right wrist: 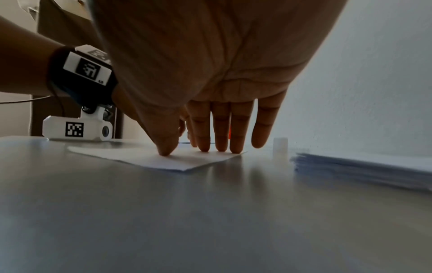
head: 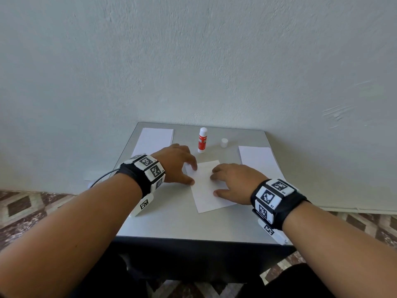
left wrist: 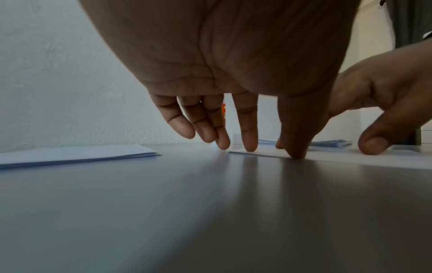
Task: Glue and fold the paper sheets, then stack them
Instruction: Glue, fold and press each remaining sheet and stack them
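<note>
1. Table [head: 163,224]: grey top set against the far wall; all work items lie on it.
2. Right-hand paper stack [head: 258,160]: far right, well apart from the centre. The right wrist view shows it as many sheets thick, which the head view does not reveal.
3. Left-hand paper pile [head: 153,138]: far left. The left wrist view shows only a few layers; whether these are folded pieces cannot be told.
4. Centre sheet [head: 206,190]: near centre, lying flat and slightly skewed. Judged to be the piece in hand, pinned for pressing or creasing.
5. Left hand [head: 177,163]: grasps nothing; fingers extended, tips down at the sheet's far-left edge, apparently to stop it sliding.
6. Right hand [head: 234,182]: grasps nothing; thumb and straight fingers press on the sheet's right side. The right wrist view confirms contact.
7. Glue stick [head: 202,140]: upright, uncapped, just beyond the sheet, within easy reach.
8. Cap [head: 224,143]: standing to the right of the glue stick, apart from it.
</note>
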